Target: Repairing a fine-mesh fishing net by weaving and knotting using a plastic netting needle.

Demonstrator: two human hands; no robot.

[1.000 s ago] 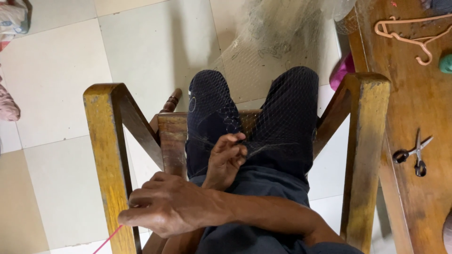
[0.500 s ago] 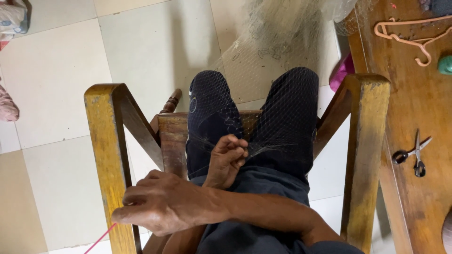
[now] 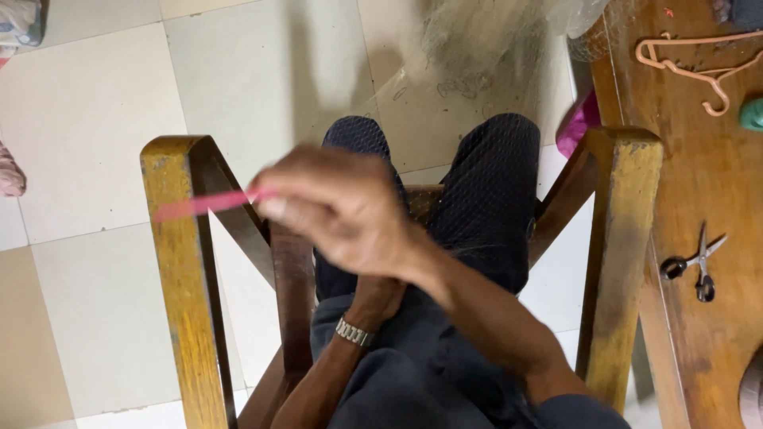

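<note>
**Seated netting work on a wooden frame: floor, furniture and hands**

Right hand [image 3: 342,210]: raised over the lap and crossing toward the left of the view, motion-blurred. Fingers closed together, pinching the end of a flat pink netting tool [image 3: 203,204], which sticks out leftward across the top of the left post.

Left hand [image 3: 380,295]: low on the lap, mostly hidden beneath the right forearm. Metal watch band [image 3: 354,332] at the wrist. Finger state cannot be told.

Fishing net [image 3: 485,199]: fine dark mesh draped over both knees, thin strands running across the lap; a paler, bunched mass of it [image 3: 485,36] lies on the floor ahead of the feet.

Wooden frame [image 3: 179,262]: worn, yellow-stained posts stand on either side of the legs, joined by darker slanted rails and a crosspiece near the knees. Right post [image 3: 624,254] stands just beside the table.

Floor [image 3: 95,119]: large square tiles, cream and pale tan, with dark grout lines. A scrap of cloth [image 3: 9,171] shows at the left edge, another bundle [image 3: 20,20] at the upper left corner.

Table [image 3: 707,183]: scuffed orange-brown wood along the right edge. On it: a pink clothes hanger [image 3: 691,67] at the far end, small scissors [image 3: 699,266] nearer, a green object [image 3: 753,115] cut off by the edge. A magenta item [image 3: 579,127] sits low between table and frame.
</note>
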